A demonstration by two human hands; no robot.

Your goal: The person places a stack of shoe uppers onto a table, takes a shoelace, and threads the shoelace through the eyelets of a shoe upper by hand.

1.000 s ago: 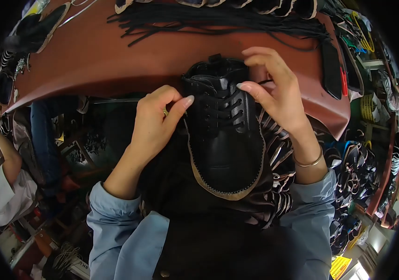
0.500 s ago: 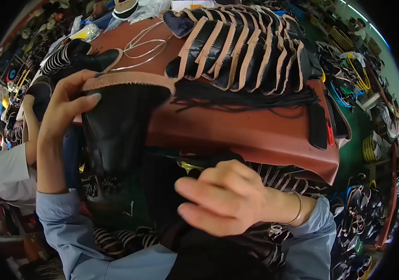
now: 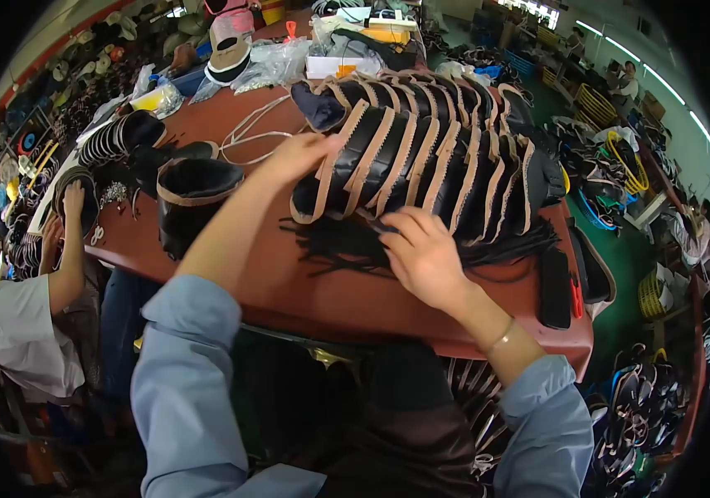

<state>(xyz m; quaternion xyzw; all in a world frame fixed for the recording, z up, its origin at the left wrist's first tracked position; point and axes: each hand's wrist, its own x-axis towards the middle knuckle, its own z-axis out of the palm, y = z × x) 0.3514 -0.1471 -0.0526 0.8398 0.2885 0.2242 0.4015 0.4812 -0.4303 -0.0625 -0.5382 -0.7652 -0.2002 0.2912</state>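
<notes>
A row of black shoe uppers [image 3: 421, 158] with tan zigzag edges lies across the red-brown table. My left hand [image 3: 301, 158] reaches to the left end of the row, its fingertips at the tan edge of the first upper and partly hidden. At the row's near side is my right hand [image 3: 425, 253], fingers curled together above a bundle of black laces [image 3: 330, 249]. What its fingertips hold, if anything, is unclear. Left of my left forearm, a separate black upper [image 3: 181, 224] with a tan rim stands on the table.
A black strip [image 3: 554, 290] and a red-handled tool [image 3: 576, 297] lie at the table's right edge [image 3: 529, 328]. White cord [image 3: 247, 137] lies behind my left hand. A co-worker [image 3: 27, 324] handles a dark upper at left. Plastic bags [image 3: 276, 62] and a white box [image 3: 342, 66] are at the back.
The upper that my left hand held up now stands on the table, released. My left hand has moved right to the row, and my right hand has gone forward to the laces. The view has tilted up.
</notes>
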